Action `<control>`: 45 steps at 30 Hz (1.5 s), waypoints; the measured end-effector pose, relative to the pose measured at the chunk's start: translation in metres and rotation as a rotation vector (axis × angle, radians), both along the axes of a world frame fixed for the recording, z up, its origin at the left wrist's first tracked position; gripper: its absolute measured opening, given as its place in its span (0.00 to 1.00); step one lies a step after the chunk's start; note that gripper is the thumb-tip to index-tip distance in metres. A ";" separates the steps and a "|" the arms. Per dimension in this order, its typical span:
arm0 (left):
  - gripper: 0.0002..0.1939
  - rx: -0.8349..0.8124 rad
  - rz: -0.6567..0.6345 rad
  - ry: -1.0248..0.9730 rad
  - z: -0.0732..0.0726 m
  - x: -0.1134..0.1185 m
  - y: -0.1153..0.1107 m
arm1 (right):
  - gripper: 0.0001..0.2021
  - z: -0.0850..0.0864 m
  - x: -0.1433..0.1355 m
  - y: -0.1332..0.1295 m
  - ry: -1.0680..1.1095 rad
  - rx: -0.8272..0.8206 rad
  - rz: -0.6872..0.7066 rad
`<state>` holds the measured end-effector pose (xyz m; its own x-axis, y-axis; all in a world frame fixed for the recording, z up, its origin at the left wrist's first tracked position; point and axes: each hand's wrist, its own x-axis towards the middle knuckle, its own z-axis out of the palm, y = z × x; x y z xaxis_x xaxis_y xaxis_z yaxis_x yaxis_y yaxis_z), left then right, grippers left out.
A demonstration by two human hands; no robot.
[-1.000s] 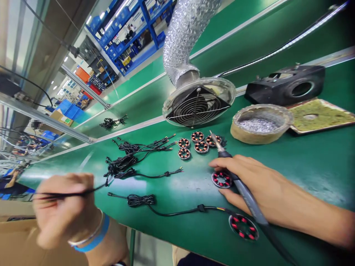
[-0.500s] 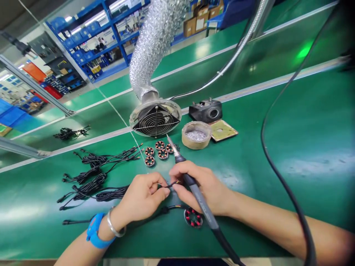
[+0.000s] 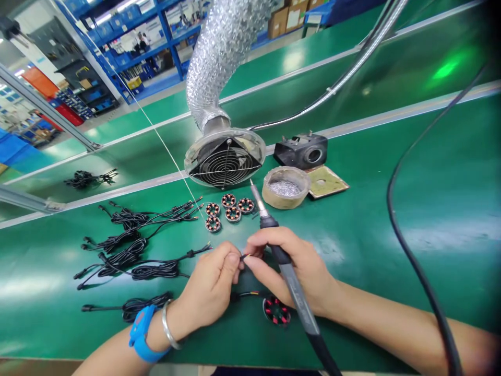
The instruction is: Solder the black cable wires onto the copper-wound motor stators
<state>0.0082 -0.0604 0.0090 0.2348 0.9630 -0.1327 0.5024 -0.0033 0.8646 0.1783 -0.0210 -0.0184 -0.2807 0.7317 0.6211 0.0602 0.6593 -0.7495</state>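
Note:
My left hand (image 3: 214,284) is closed, its fingertips pinching a thin black cable (image 3: 243,257) close to its stripped end. In my right hand (image 3: 301,269) rests a soldering iron (image 3: 294,292), its tip pointing up and away. The thumb and forefinger of that hand meet the cable's wire end; whether they grip it is hard to tell. Just below lies a stator with red windings (image 3: 276,311), with coloured wires leading to it from another black cable (image 3: 145,305), partly hidden by my left hand.
Several copper-wound stators (image 3: 233,214) sit beyond my hands, below the fume extractor fan (image 3: 225,164). To their right are a round tub of metal shavings (image 3: 286,196), a yellowish sponge tray (image 3: 326,181) and a black iron holder (image 3: 301,151). Coiled black cables (image 3: 156,269) lie left.
My left hand has rolled over and its fingers have drawn in tighter round the cable end, close against my right fingertips. The iron stays in my right hand; the view has shifted slightly.

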 end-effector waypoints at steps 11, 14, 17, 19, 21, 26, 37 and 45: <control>0.14 -0.134 0.136 -0.304 -0.021 0.003 -0.004 | 0.14 -0.007 -0.003 -0.007 -0.046 -0.165 -0.047; 0.15 -0.184 0.162 -0.389 -0.025 0.003 -0.001 | 0.15 -0.011 -0.004 -0.009 -0.032 -0.231 -0.005; 0.17 -0.203 0.148 -0.353 -0.022 0.001 0.003 | 0.14 -0.014 -0.006 -0.011 -0.038 -0.237 0.021; 0.17 -0.199 0.109 -0.246 -0.017 -0.002 0.006 | 0.13 -0.014 -0.005 -0.011 -0.073 -0.176 0.011; 0.17 -0.186 0.053 -0.105 -0.012 -0.005 0.007 | 0.13 -0.013 -0.004 -0.009 -0.101 -0.074 -0.026; 0.13 -0.139 -0.066 0.114 -0.006 -0.008 0.008 | 0.17 -0.008 -0.002 -0.002 -0.102 0.126 0.035; 0.10 -0.111 -0.112 0.207 0.006 -0.008 0.011 | 0.14 -0.004 0.010 0.013 -0.213 -0.021 0.084; 0.13 -0.331 -0.024 -0.238 -0.008 -0.012 0.013 | 0.13 -0.010 0.008 0.014 -0.210 0.047 0.099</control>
